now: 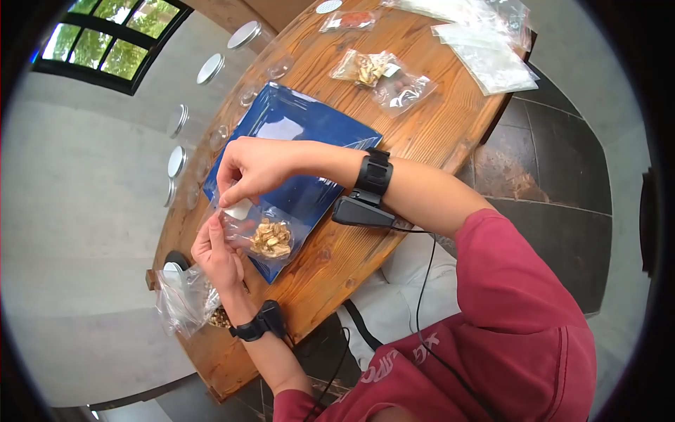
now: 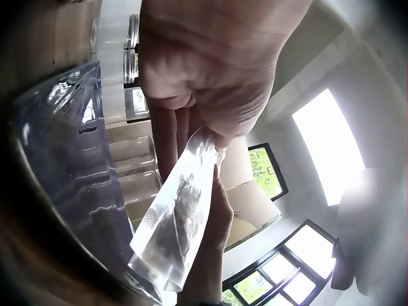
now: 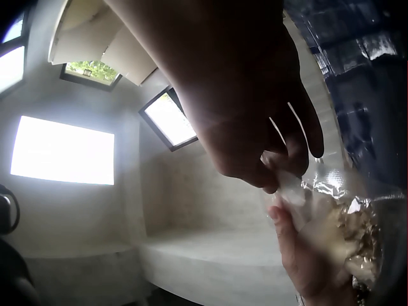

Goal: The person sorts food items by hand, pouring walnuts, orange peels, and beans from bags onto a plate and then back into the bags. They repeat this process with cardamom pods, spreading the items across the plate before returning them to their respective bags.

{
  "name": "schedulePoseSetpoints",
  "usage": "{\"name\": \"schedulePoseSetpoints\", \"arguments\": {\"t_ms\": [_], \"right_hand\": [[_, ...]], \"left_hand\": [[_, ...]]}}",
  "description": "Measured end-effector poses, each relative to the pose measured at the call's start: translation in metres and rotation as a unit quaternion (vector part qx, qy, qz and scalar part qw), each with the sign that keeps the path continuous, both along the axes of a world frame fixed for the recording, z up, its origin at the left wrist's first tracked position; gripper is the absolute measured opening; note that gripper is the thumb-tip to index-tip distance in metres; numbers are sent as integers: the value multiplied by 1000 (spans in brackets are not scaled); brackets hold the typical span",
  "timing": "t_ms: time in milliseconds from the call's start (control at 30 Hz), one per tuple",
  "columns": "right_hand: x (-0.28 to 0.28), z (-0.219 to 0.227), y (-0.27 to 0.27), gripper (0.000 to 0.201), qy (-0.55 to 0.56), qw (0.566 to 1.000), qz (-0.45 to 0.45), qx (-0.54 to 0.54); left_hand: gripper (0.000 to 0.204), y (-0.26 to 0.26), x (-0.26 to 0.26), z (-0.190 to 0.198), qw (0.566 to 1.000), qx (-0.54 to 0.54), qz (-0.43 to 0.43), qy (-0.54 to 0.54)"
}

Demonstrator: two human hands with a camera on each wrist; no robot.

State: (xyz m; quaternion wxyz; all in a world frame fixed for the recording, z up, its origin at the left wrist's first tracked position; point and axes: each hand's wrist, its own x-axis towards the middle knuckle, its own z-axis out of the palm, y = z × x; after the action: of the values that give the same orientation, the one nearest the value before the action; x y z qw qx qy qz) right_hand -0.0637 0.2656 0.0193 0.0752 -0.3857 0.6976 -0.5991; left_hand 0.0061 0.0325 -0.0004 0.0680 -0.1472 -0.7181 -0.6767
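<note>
The clear plastic bag [image 1: 261,228] of dried slices [image 1: 271,239] is left of centre in the head view, held up in front of the blue tray [image 1: 320,119], with the wooden table [image 1: 337,253] below. It should handle as something very light and limp: thin, glossy film that creases easily and may slide between dry fingertips, while the slices look crisp enough to crack if squeezed. The best hold is probably the bare margin at the mouth end, towards the left of the frame, where both layers of film can be pinched clear of the contents bunched at the other end.

Both hands are there. The right hand [image 1: 256,165], above, pinches the margin between thumb and bent fingers; the left hand [image 1: 218,257], below, pinches it close by, thumb straightened along the film. The right-wrist view is dark and blurred, so whether the bag's mouth is parted cannot be told.
</note>
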Motion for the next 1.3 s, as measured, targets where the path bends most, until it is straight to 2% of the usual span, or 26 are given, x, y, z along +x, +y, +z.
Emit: {"name": "schedulePoseSetpoints", "arguments": {"t_ms": [133, 233, 333, 400, 467, 533, 600, 667, 767, 867, 900, 1033, 1133, 1167, 1300], "right_hand": [[-3, 11, 11, 25, 67, 996, -53, 30], [-2, 23, 33, 27, 4, 998, -27, 52], [-16, 22, 49, 30, 12, 998, -11, 64], [-25, 21, 59, 25, 94, 992, -64, 54], [-25, 28, 83, 24, 164, 977, -130, 32], [-26, 36, 111, 24, 162, 922, -351, 27], [-40, 29, 138, 30, 210, 828, -519, 26], [-31, 34, 151, 26, 197, 775, -601, 14], [-61, 7, 161, 31, 213, 712, -669, 21], [-72, -11, 157, 30, 159, 750, -642, 13], [-76, -14, 156, 28, 177, 749, -638, 33], [-79, -20, 147, 26, 200, 727, -657, 3], [-89, -28, 150, 30, 177, 755, -631, 6], [-90, -30, 150, 33, 151, 773, -615, 33], [-100, -52, 155, 27, 164, 800, -564, 118]], "left_hand": [[33, 15, -1, 4, 999, -26, 38, 7], [37, 20, -9, 10, 999, -45, 26, 2], [44, 31, -15, 11, 998, -54, -9, -18], [47, 47, -10, 15, 997, -52, -39, -29], [45, 46, -9, 15, 997, -66, -7, -34], [44, 39, -14, 14, 998, -50, 38, -17], [40, 23, -15, 9, 997, -49, 51, -8], [38, 8, -15, 6, 998, -50, 40, -1], [36, 5, -14, 8, 998, -44, 25, -21], [34, 5, -10, 6, 997, -66, 22, -37], [34, 2, -12, 4, 997, -65, 18, -33], [33, -10, -6, -2, 999, -35, 14, -37], [34, -16, 1, -3, 998, -41, 24, -47], [33, -18, 1, -3, 997, -44, 23, -55], [29, -19, -1, -4, 998, -24, 25, -60]]}}
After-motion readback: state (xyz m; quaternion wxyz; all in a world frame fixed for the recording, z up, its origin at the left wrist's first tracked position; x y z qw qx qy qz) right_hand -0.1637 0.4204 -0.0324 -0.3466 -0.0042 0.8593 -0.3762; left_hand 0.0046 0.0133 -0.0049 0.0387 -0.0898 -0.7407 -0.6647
